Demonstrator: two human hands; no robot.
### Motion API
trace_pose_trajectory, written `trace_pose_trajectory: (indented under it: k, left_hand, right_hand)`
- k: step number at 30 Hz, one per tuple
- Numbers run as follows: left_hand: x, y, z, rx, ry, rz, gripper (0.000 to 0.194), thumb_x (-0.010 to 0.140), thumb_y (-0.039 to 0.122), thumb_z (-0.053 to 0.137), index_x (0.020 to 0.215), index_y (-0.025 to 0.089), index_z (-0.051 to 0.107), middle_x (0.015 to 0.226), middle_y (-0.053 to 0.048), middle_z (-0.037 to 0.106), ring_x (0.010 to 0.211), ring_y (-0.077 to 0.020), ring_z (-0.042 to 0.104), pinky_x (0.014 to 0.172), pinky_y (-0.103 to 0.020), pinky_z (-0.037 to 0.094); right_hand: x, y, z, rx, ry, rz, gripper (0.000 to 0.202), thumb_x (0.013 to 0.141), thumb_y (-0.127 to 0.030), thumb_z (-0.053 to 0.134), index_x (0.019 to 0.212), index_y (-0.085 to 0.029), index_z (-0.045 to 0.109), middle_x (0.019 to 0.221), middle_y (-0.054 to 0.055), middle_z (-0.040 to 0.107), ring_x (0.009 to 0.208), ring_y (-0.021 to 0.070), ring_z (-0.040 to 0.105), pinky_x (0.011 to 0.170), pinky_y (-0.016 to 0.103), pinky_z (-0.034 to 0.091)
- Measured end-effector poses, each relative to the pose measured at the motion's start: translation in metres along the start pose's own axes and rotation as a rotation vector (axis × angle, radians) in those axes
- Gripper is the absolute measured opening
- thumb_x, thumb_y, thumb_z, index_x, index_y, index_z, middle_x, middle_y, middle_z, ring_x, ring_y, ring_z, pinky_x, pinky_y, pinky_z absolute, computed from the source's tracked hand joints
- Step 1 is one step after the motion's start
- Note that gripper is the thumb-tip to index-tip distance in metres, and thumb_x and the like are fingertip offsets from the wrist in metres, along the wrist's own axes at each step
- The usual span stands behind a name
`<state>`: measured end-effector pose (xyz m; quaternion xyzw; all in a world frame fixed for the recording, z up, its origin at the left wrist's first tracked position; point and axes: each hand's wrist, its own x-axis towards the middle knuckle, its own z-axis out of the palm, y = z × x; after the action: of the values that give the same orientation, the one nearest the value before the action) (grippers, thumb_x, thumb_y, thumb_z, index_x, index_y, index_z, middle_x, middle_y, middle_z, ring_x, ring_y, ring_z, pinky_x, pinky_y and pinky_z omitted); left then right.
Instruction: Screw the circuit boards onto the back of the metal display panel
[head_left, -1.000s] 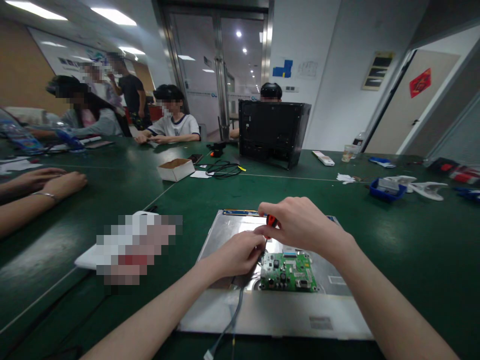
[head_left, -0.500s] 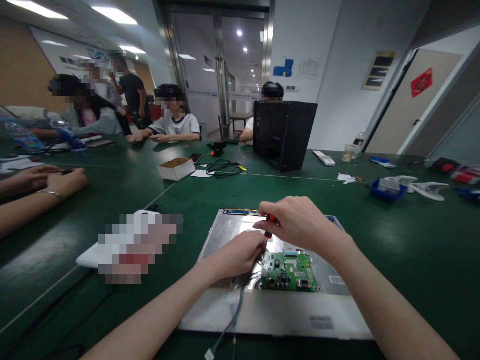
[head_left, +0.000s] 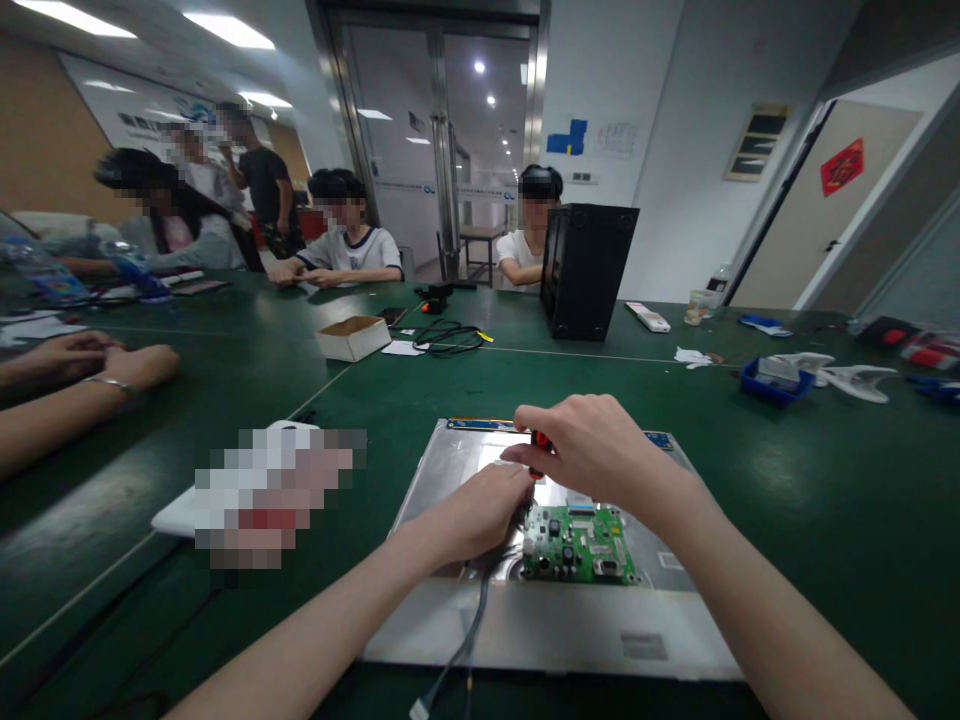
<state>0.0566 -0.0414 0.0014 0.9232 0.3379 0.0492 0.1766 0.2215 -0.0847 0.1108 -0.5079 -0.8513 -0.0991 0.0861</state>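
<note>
My right hand [head_left: 592,440] is closed round the red and black handle of a screwdriver [head_left: 538,440], which points down at the upper left corner of a green circuit board [head_left: 581,545]. The board sits on the silver metal back of a display panel [head_left: 555,625] lying flat before me. Beside the screwdriver's lower end, my left hand [head_left: 487,510] is pinched shut; what its fingertips hold is hidden. A grey cable [head_left: 474,625] with a white plug runs from under my left hand over the panel's front edge.
Left of the panel lies a white object [head_left: 176,515], partly blurred out. Farther off are a small open box [head_left: 352,338], a coiled black cable [head_left: 450,338] and a black computer case [head_left: 592,270]. A blue tray [head_left: 776,380] is at right. A co-worker's hands [head_left: 127,370] rest at left.
The black case has been turned, and the person behind it shows more. My right hand has shifted slightly left with the screwdriver, its handle turned a little. My left hand stays nearly in place.
</note>
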Motion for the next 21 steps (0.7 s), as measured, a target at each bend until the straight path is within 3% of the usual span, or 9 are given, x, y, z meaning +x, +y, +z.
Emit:
trace_pose_trajectory:
  k: [6,9,13,16,21]
  left_hand:
    - [-0.0007,-0.0011,0.0007,-0.025,0.02,0.049,0.02,0.084,0.003,0.046,0.09,0.018,0.057,0.098,-0.007,0.067,0.085,-0.0227,0.059,0.079,-0.034,0.048]
    - [0.0,-0.0044,0.0044,-0.045,0.035,0.061,0.021,0.085,0.003,0.046,0.095,0.018,0.058,0.104,-0.008,0.068,0.089,-0.0234,0.06,0.08,-0.035,0.048]
    - [-0.0005,-0.0036,0.0044,-0.039,0.017,0.015,0.02,0.084,0.004,0.046,0.089,0.018,0.059,0.098,-0.008,0.068,0.083,-0.0232,0.061,0.075,-0.033,0.048]
    - [-0.0015,-0.0004,0.0011,-0.026,0.016,-0.008,0.019,0.082,0.004,0.047,0.084,0.019,0.058,0.093,-0.007,0.067,0.08,-0.0231,0.061,0.073,-0.033,0.047]
    - [-0.0021,0.0,-0.0007,-0.015,0.028,0.019,0.023,0.081,0.002,0.046,0.091,0.018,0.058,0.102,-0.008,0.068,0.086,-0.0226,0.06,0.077,-0.033,0.048]
  right_hand:
    - [0.0008,-0.0019,-0.0003,-0.017,-0.023,0.043,0.013,0.094,-0.031,0.056,0.098,-0.023,0.064,0.074,0.002,0.072,0.061,0.0157,0.061,0.052,0.029,0.017]
    - [-0.0013,-0.0019,-0.0021,0.052,-0.034,0.016,0.016,0.086,-0.025,0.061,0.102,-0.021,0.061,0.081,0.001,0.074,0.064,0.0147,0.061,0.052,0.028,0.02]
    - [-0.002,-0.0008,-0.0027,0.062,-0.021,-0.012,0.017,0.092,-0.038,0.061,0.099,-0.023,0.064,0.074,0.001,0.071,0.062,0.015,0.059,0.053,0.028,0.02]
    - [-0.0004,-0.0005,-0.0016,0.044,-0.017,0.007,0.032,0.099,-0.051,0.052,0.09,-0.024,0.068,0.067,0.002,0.069,0.06,0.0149,0.058,0.054,0.028,0.02]
    - [0.001,-0.0029,-0.0011,-0.011,-0.042,0.045,0.015,0.095,-0.032,0.055,0.1,-0.023,0.065,0.071,0.002,0.071,0.059,0.015,0.058,0.053,0.029,0.018]
